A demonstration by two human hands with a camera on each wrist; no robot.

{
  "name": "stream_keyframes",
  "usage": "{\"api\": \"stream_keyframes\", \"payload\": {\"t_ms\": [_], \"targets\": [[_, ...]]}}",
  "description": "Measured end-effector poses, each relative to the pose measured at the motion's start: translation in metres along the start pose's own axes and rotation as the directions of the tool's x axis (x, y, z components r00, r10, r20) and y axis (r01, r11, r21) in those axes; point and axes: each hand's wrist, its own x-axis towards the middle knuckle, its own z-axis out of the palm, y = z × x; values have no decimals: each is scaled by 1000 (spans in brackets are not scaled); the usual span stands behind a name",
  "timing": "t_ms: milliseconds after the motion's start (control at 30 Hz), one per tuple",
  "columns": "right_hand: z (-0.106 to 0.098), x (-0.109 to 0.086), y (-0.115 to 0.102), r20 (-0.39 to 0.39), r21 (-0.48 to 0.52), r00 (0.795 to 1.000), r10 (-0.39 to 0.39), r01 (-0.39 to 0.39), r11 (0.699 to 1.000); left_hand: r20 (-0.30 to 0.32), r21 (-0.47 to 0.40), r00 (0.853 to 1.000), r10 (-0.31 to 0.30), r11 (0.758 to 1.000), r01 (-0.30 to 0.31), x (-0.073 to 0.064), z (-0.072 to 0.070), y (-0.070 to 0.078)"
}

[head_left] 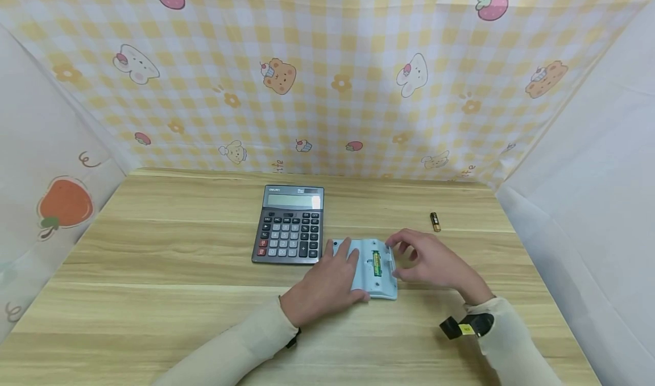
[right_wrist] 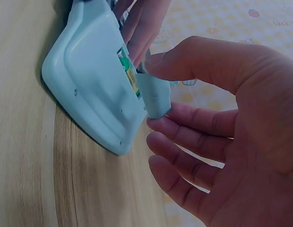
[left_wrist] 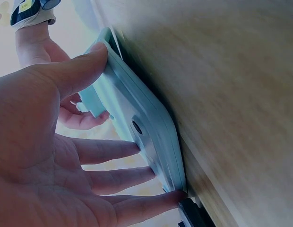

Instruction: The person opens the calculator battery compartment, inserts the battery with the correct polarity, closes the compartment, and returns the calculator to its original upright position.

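Note:
A light blue calculator (head_left: 385, 288) lies face down on the table. In its uncovered compartment sits a green battery (right_wrist: 129, 74). My left hand (head_left: 326, 281) rests on the calculator's back with fairly straight, spread fingers (left_wrist: 113, 150), its thumb at the near edge. At the calculator's right side, my right hand (head_left: 428, 261) pinches a small light blue battery cover (right_wrist: 156, 96) between thumb and fingers. In the right wrist view the cover stands tilted up beside the compartment.
A dark grey calculator (head_left: 289, 224) lies face up just left of the light blue one. Behind my right hand is a loose black and copper battery (head_left: 435, 221). A checked curtain (head_left: 327, 102) hangs behind the wooden table (head_left: 153, 261).

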Motion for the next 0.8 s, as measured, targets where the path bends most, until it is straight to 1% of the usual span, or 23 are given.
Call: {"api": "stream_keyframes", "payload": {"t_ms": [167,467,800], "targets": [[1,2,-2,1,12,1000,-25,25,1000,1,6,1000,6,1000,-6,0,0,0],[3,5,-5,7,23,998,-60,59,998,-24,12,999,32,999,-32,0,0,-2],[5,7,-6,14,16,998,-61,61,998,2,8,1000,9,1000,-9,1,0,-1]]}}
